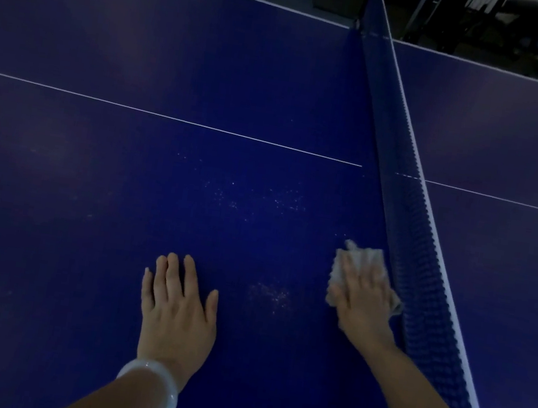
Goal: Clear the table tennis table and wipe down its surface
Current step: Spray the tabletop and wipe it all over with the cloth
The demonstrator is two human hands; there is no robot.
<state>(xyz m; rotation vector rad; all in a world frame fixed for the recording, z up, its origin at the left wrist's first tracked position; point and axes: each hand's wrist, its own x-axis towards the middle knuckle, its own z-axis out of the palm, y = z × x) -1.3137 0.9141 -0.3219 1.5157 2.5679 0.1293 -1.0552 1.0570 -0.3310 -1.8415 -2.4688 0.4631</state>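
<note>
Cloth (361,261) — pale, crumpled — under right hand (362,307).

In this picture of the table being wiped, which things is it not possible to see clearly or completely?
- Cloth, head view: its middle lies hidden under the right hand pressing on it.
- Table: cut off by the left, right and bottom edges.
- Net: its near end runs out at the bottom edge.
- Pale specks beside the left hand: too small to tell dust from droplets.
- Dark equipment beyond the table: too dim to identify.
</note>
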